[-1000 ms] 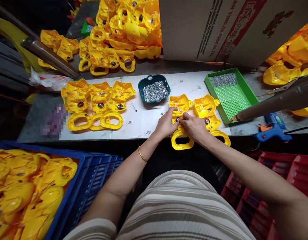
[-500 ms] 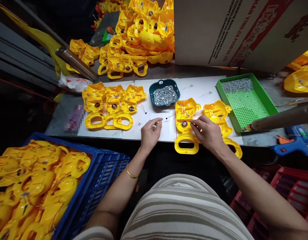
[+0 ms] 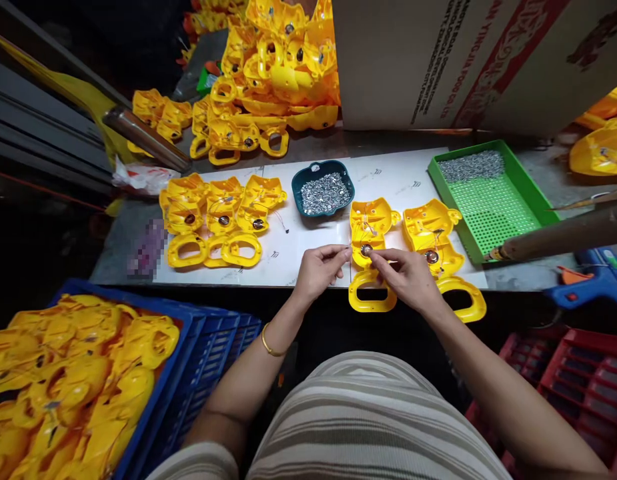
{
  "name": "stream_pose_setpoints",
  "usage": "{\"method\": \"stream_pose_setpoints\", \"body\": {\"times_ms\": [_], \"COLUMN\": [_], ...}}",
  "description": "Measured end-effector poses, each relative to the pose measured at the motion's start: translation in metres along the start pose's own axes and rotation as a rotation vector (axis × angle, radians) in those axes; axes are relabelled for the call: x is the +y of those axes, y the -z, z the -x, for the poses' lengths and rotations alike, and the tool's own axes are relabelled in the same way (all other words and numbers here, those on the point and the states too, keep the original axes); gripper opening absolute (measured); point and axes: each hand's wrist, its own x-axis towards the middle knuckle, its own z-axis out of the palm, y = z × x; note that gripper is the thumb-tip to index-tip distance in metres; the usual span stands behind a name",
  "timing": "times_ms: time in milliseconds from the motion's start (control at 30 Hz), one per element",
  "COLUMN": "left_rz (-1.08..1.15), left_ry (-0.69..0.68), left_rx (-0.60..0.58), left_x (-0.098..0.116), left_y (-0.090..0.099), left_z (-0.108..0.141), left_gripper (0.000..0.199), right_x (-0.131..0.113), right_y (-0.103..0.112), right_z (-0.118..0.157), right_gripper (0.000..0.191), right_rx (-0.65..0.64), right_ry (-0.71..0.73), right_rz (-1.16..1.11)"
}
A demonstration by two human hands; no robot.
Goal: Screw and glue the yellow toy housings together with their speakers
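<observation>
My left hand (image 3: 321, 272) is closed in a pinch at the left edge of a yellow plastic shell half (image 3: 373, 217). At its fingertips shows a small dark tip, apparently the end of the shell's thin wire. My right hand (image 3: 411, 279) reaches in from the right, thumb and forefinger together at a round metal speaker (image 3: 365, 250) in the same shell; whatever they pinch is too small to make out. The shell's loop handle (image 3: 372, 308) overhangs the table edge. Just right of it lies a second yellow shell (image 3: 428, 223) with its own round speaker (image 3: 431, 256).
A dark green bowl of small metal parts (image 3: 294, 193) stands behind my hands. More yellow shells (image 3: 223, 200) lie left. On the right are a green perforated tray (image 3: 531, 200) and a blue glue gun (image 3: 588, 290). A blue crate (image 3: 181, 333) holds many shells.
My left hand has moved right to the shell and closed on the wire end that lay on the white sheet. The right hand has shifted left and down over the speaker.
</observation>
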Motion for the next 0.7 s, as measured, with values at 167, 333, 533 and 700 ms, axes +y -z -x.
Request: {"method": "stream_pose_setpoints", "body": {"times_ms": [167,333,533,700], "left_rz": [0.061,0.001,-0.169,-0.521], "left_ry": [0.044,0.042,-0.105,-0.457], "left_rx": [-0.098,-0.054,-0.002,0.154], "left_x": [0.006,0.002,-0.011,-0.017], "left_y": [-0.013,-0.016,-0.018,-0.011], "left_z": [0.014,0.012,0.008,0.019], "left_gripper": [0.041,0.035,0.031,0.029], "right_x": [-0.005,0.002,0.006,0.001], "right_y": [-0.008,-0.009,-0.001,0.018], "right_z": [-0.012,-0.017,-0.029,-0.029], "right_gripper": [0.042,0.040,0.028,0.026], "right_rx": [-0.161,-0.075,-0.088,-0.074], "right_ry": [-0.049,-0.101,-0.016,-0.057], "right_rz": [-0.249,-0.356,-0.273,-0.154]}}
